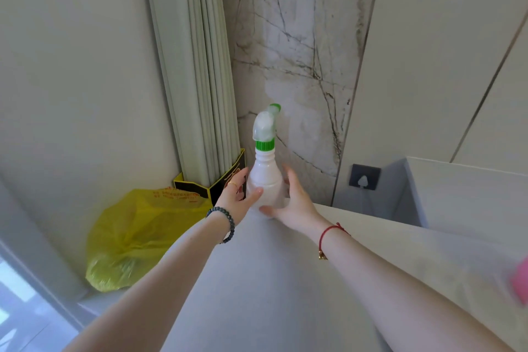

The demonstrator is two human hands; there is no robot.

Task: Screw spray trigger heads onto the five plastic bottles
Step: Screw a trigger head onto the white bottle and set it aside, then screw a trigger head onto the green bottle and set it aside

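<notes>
White plastic bottle (265, 183) upright at the far corner of the pale table (371, 243), spray trigger head (265, 127) seated on its neck by a green collar (265, 145). Left hand (235, 197) cupped against the bottle's left flank, thumb across the front; right hand (294, 200) wrapped round the right flank and base, both closed on it. Left of the bottle: yellow bag (137, 237), black-and-yellow box (211, 186), pleated curtain (197, 66). Right of the bottle: wall socket (364, 177). Blurred pink object (518, 283) at the table's right edge

soft, even daylight — wide-angle bending at the edges, motion blur on the pink object (520, 280) at right.
</notes>
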